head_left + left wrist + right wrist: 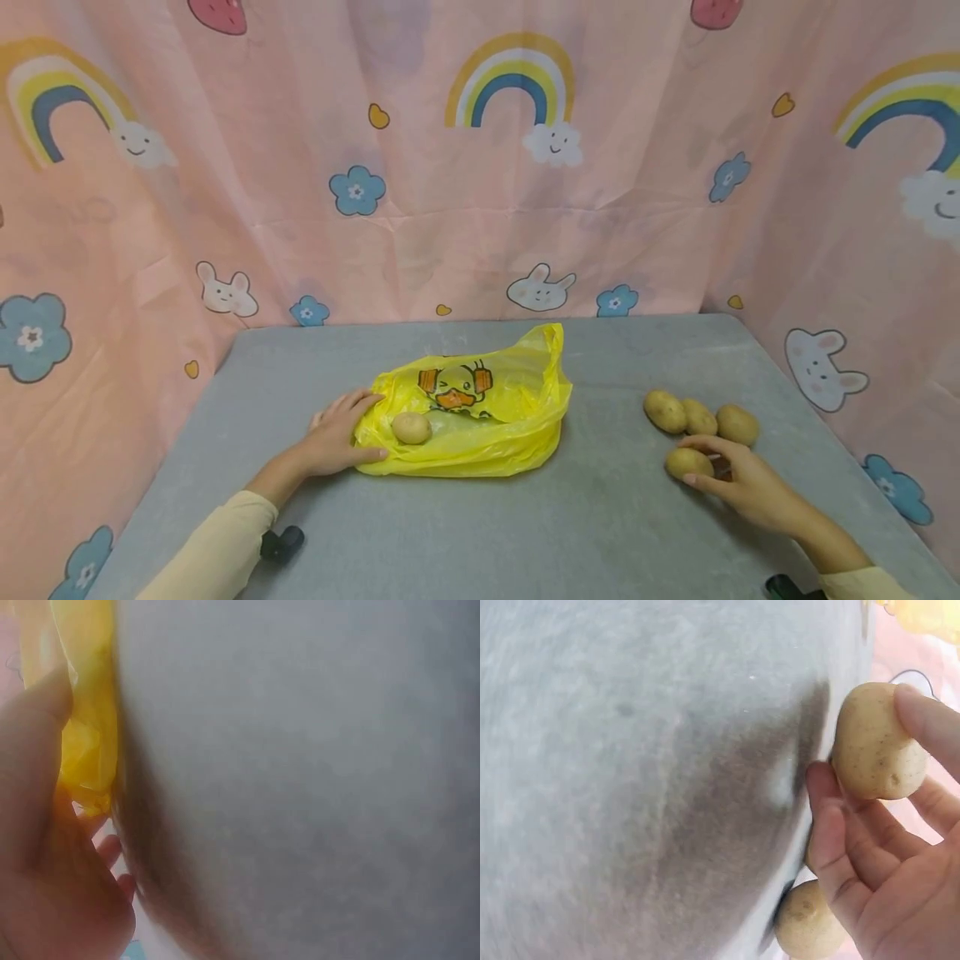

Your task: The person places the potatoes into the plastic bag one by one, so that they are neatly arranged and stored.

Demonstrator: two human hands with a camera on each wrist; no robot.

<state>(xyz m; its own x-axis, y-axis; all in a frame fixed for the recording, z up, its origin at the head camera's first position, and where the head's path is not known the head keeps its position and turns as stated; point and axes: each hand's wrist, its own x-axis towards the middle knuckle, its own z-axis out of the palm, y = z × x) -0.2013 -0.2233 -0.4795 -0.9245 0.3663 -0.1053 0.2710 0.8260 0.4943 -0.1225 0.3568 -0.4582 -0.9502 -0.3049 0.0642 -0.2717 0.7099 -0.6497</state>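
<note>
A yellow plastic bag (517,446) with a printed duck face lies on the table. One potato (412,427) shows at its left part, with bag plastic around it. My left hand (337,437) holds the bag's left end, thumb at the front and fingers at the back; in the left wrist view the thumb lies against the yellow plastic (90,750). On the right, my right hand (742,479) grips a potato (688,463) between thumb and fingers, seen closely as a potato (874,742) in the right wrist view. Just behind it lie three more potatoes (664,412).
The grey table (600,533) carries all of this. A pink curtain (637,217) with rainbows, rabbits and flowers hangs along its back and both sides. Between the bag and the potatoes is a stretch of bare tabletop. Dark devices (282,543) sit by both wrists.
</note>
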